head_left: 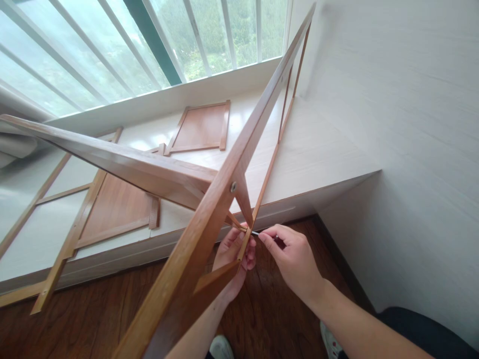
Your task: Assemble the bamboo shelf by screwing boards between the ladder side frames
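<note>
A wooden frame (220, 192) with long slanting bars crosses the middle of the view, with a round metal fastener (234, 187) in its thick bar. My left hand (229, 249), partly hidden behind the bars, has its fingers closed around the joint of a slim wooden rail (245, 243). From the right, my right hand (290, 249) pinches a thin metal rod (255, 233) between thumb and fingertips. The rod's far end meets the rail at that joint. Most of it is covered by my fingers, so its kind cannot be made out.
Wooden panels (204, 127) and another frame (71, 239) lie on the white window ledge (314, 164). A barred window (209, 35) stands behind it. To the right is a pale wall (422, 149). Dark wood floor (123, 309) and my shoes (220, 347) show below.
</note>
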A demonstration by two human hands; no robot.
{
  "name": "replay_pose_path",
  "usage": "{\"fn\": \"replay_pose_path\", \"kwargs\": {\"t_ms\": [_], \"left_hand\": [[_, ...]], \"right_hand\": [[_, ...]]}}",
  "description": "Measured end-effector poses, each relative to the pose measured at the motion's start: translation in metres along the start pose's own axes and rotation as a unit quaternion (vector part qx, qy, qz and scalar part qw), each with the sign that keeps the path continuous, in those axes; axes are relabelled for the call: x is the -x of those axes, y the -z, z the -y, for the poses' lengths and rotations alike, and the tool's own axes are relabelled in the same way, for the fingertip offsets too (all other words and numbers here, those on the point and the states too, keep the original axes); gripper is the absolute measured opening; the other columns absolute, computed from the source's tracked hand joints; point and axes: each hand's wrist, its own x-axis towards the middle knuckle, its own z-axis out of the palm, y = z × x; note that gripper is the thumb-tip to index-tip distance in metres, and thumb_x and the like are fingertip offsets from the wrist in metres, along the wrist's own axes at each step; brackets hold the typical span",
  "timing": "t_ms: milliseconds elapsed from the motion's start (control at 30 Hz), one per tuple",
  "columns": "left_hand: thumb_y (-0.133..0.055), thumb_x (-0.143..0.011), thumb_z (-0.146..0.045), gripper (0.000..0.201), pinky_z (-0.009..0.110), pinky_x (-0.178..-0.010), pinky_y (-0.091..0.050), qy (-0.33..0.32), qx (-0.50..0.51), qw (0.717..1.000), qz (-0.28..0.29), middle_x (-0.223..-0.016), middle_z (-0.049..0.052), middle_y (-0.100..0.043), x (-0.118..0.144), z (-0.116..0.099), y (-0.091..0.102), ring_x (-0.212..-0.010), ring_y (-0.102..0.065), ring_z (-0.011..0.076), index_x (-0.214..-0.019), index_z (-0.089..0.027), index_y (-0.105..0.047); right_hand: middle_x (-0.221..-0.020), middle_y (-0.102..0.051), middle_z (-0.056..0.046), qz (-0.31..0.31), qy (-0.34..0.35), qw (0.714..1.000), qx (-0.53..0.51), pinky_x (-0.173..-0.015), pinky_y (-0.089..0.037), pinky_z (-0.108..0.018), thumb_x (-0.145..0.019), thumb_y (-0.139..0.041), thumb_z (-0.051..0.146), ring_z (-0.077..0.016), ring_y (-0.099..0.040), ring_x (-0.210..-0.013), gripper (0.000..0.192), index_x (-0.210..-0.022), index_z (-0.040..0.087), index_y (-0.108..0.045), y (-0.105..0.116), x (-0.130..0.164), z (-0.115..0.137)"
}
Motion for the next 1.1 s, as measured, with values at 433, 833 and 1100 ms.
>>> {"fn": "replay_pose_path", "kwargs": {"t_ms": [433,833,1100], "left_hand": [[-0.089,-0.074,-0.039,0.043,0.015,-0.043,-0.040,-0.004,-0.019,1.000,0.024,-0.069,-0.002,-0.066,-0.001,0.005,0.010,-0.051,-0.054,0.0062,-0.104,-0.017,-0.068],[-0.091,-0.070,-0.041,0.044,0.015,-0.042,-0.036,-0.014,0.002,1.000,0.003,-0.068,-0.003,-0.064,-0.001,-0.001,0.005,-0.051,-0.050,0.0059,-0.095,-0.018,-0.063],[-0.092,-0.069,-0.039,0.047,0.014,-0.041,-0.037,0.000,-0.013,1.000,0.009,-0.065,-0.003,-0.065,0.001,0.003,0.004,-0.048,-0.050,0.0055,-0.100,-0.017,-0.065]], "right_hand": [[-0.049,-0.027,0.013,0.138,-0.437,0.701,-0.547,-0.040,-0.016,-0.015,-0.070,-0.086,0.040,-0.0020,-0.017,-0.045,0.040,-0.065,0.016,-0.054,-0.007,-0.004,0.001],[-0.050,-0.040,0.007,0.104,-0.306,0.894,-0.309,-0.045,-0.024,-0.022,-0.087,-0.067,0.046,-0.0070,-0.030,-0.045,0.036,-0.066,0.018,-0.057,0.007,-0.002,0.009],[-0.074,-0.064,-0.001,0.024,0.084,0.993,0.075,-0.067,-0.039,-0.026,-0.098,-0.060,0.021,-0.0120,-0.054,-0.068,0.021,-0.081,0.016,-0.072,0.008,0.009,0.006]]}}
